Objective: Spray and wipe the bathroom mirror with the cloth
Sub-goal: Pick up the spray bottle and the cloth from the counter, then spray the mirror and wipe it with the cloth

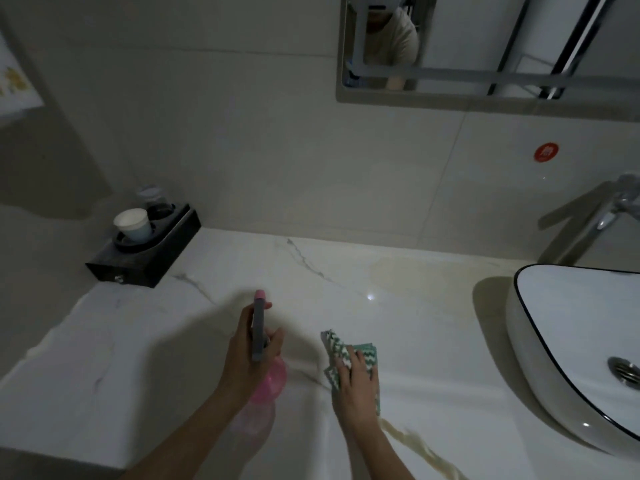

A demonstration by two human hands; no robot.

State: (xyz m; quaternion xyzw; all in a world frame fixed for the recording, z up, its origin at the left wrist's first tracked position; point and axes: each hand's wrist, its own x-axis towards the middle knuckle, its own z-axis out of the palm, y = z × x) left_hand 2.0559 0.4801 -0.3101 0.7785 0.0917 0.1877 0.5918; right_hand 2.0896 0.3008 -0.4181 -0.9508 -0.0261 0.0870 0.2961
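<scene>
Left hand [249,344] grips pink spray bottle [266,379] above bench [415,306]; right hand [356,379] pinches green zigzag cloth [341,348]; mirror [485,46] on wall above.

Dim light is lying over pale tiled walls [242,133], and a white marble counter [398,282] is glinting with grey veins. A basin [540,341] is sitting at right under a chrome tap [620,206]; a black tray [152,258] is holding a cup [132,223].

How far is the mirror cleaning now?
Done: the left hand grips the pink spray bottle, and the right hand holds the green patterned cloth on the countertop. Left: spraying and wiping the mirror, which neither hand has reached yet.
</scene>
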